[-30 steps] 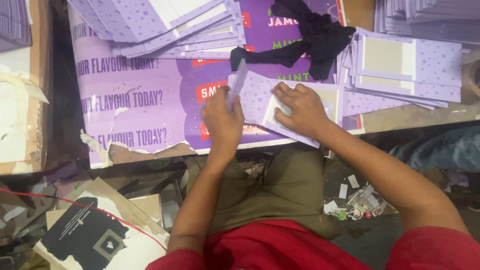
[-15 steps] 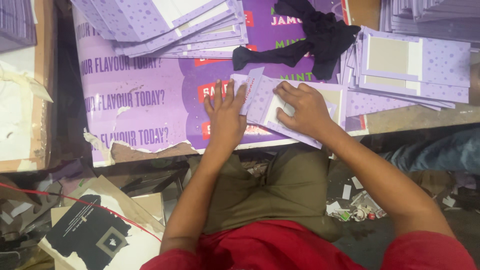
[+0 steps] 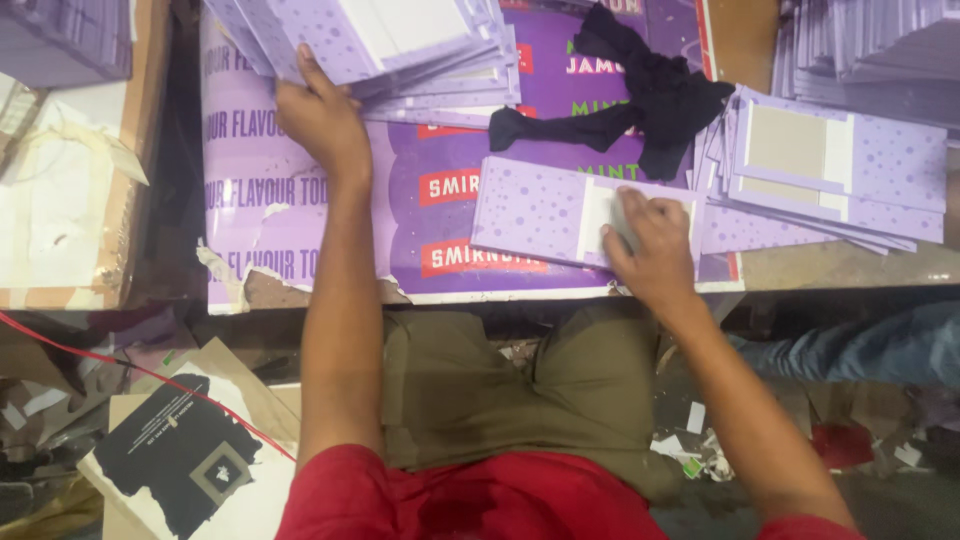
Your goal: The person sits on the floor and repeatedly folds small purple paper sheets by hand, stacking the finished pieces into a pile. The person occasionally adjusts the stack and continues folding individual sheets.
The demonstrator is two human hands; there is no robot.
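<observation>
Change since the prior views: the left hand (image 3: 322, 118), a second ago pressed beside the right on the flat purple card, now reaches away to the far-left stack of purple cards (image 3: 400, 45); its fingers lie spread on the stack's lower-left edge, and whether they grip a card cannot be told. The right hand (image 3: 650, 240) stays flat, palm down, on the single purple card (image 3: 560, 212) in front of the body, covering part of its white panel; it presses, it does not clamp. Judgement: the folded card is held in place while another is fetched.

Count: one card under the right hand; three stacks of purple cards (far left, right (image 3: 830, 165), upper right (image 3: 880, 50)); one black cloth (image 3: 650, 100) between them; one large purple printed sheet (image 3: 300, 210) beneath everything; two hands, well apart.
</observation>
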